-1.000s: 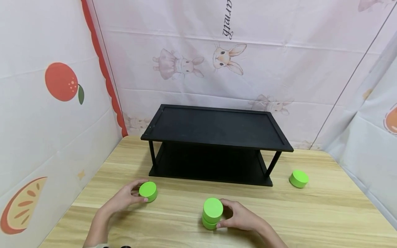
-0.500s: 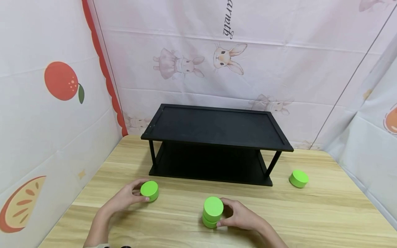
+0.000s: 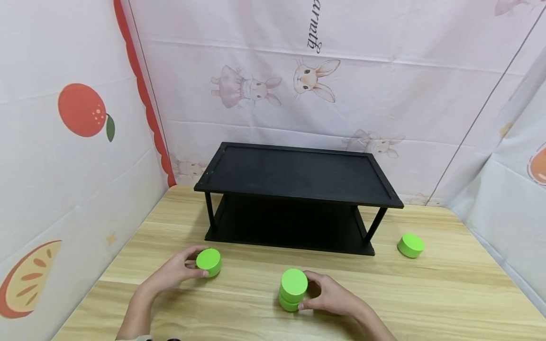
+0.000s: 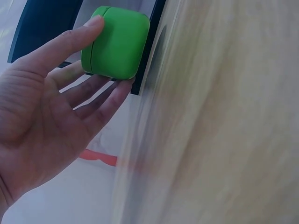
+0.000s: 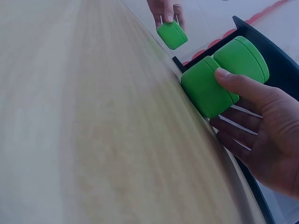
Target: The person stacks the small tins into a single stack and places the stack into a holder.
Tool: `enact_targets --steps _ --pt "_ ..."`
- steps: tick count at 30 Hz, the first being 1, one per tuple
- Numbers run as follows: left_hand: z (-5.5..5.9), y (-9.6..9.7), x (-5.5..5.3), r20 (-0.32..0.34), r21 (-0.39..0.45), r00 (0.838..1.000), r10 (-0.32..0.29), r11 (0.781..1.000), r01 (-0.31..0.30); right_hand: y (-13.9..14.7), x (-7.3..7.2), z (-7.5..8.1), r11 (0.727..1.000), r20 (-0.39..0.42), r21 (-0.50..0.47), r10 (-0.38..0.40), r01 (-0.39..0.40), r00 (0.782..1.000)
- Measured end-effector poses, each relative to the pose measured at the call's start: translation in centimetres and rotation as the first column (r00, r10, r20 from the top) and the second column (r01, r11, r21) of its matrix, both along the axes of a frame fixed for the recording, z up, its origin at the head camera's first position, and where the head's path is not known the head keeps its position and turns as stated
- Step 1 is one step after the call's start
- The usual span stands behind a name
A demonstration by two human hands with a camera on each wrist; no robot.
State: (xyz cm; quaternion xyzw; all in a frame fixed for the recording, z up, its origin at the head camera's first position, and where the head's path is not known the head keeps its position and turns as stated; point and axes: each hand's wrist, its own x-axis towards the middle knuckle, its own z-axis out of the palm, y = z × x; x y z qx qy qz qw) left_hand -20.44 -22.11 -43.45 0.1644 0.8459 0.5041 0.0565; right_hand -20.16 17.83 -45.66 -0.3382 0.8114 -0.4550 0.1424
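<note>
My left hand (image 3: 174,271) holds a round green lidded tin (image 3: 209,262) between thumb and fingers, left of centre. In the left wrist view the thumb lies by the lid seam of the tin (image 4: 119,44), with fingers at its other side. Whether it touches the table I cannot tell. Two more green tins stand stacked near the front middle. My right hand (image 3: 332,296) grips the lower tin (image 3: 289,304) from the right; the upper tin (image 3: 294,282) sits on it. In the right wrist view the thumb presses on the lower tin (image 5: 204,88).
Behind the hands stands a black two-tier rack (image 3: 298,173) with a flat top and a lower shelf. Another green tin (image 3: 411,246) sits to its right on the wooden table (image 3: 443,289). Printed cloth (image 3: 273,42) hangs at the back and sides.
My left hand has shifted slightly to the right, carrying its tin along. My right hand and the two stacked tins have stayed almost where they were.
</note>
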Motion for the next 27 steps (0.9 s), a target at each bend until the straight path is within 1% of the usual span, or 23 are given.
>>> enact_targets --steps 5,12,18,23,27 --pt "0.2 0.3 0.0 -0.005 -0.011 1.0 0.002 1.0 -0.002 0.0 0.0 0.1 1.0 0.008 -0.004 -0.003 0.003 1.0" --pt "0.4 0.7 0.1 0.004 -0.018 1.0 0.0 1.0 0.001 0.0 0.2 0.5 1.0 -0.008 0.002 -0.014 0.014 1.0" --pt "0.7 1.1 0.2 0.005 -0.022 1.0 -0.007 1.0 0.007 0.2 0.3 0.4 0.999 -0.033 0.022 -0.031 0.032 0.999" --pt "0.8 1.3 0.3 -0.003 -0.015 1.0 -0.021 1.0 0.021 0.2 0.4 0.4 0.999 -0.039 0.01 -0.035 0.035 0.999" --pt "0.9 1.5 0.4 -0.007 0.002 0.999 -0.033 0.999 0.033 0.3 0.5 0.4 1.0 -0.028 -0.009 -0.029 0.028 0.999"
